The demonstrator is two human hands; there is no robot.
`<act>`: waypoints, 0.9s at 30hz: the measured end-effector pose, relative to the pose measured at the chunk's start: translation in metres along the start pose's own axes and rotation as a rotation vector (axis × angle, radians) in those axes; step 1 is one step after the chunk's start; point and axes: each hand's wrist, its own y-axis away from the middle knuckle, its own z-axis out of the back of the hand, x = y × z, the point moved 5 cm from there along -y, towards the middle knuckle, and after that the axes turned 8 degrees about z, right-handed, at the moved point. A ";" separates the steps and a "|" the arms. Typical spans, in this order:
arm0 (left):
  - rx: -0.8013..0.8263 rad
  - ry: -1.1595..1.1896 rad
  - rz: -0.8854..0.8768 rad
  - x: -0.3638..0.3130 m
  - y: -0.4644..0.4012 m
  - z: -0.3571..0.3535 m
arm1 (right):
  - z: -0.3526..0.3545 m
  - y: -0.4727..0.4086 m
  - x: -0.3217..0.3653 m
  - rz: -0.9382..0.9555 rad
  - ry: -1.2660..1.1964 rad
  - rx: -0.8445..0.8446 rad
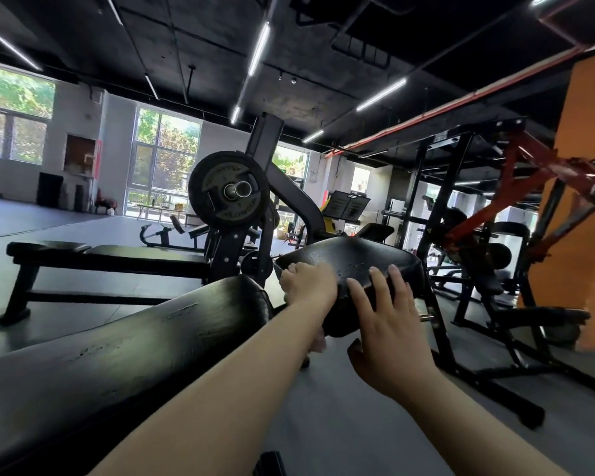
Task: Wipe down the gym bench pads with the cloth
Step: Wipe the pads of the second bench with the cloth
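Head view. Left hand curled over near-left edge of seat pad, fingers bent; cloth hard to make out, only pale blurred scrap below wrist, so grip contents cannot tell. Right hand spread, straight fingers pressing pad's near-right edge. Long back pad just left of left forearm. Open grey floor beneath both hands. Weight plate beyond left hand. Pad underside hidden.

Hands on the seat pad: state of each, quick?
Left hand: fingers curled at the seat pad edge; contents cannot be told.
Right hand: open, fingers straight on the pad.
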 end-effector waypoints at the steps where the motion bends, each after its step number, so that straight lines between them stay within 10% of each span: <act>1: -0.032 0.014 -0.067 0.002 0.015 -0.001 | -0.001 0.000 -0.002 0.000 -0.015 0.000; 5: -0.053 -0.116 -0.365 0.013 0.058 -0.004 | -0.010 0.004 -0.011 0.061 -0.086 0.029; 12: 0.021 -0.663 -0.351 -0.019 -0.005 -0.012 | -0.001 0.008 -0.024 0.119 -0.154 -0.067; 19: -0.176 -0.352 -0.603 0.003 0.054 -0.008 | 0.014 0.012 -0.034 0.076 -0.316 -0.133; 27: -0.252 -1.032 -0.960 -0.009 0.081 -0.036 | 0.021 0.021 -0.049 -0.058 -0.289 -0.133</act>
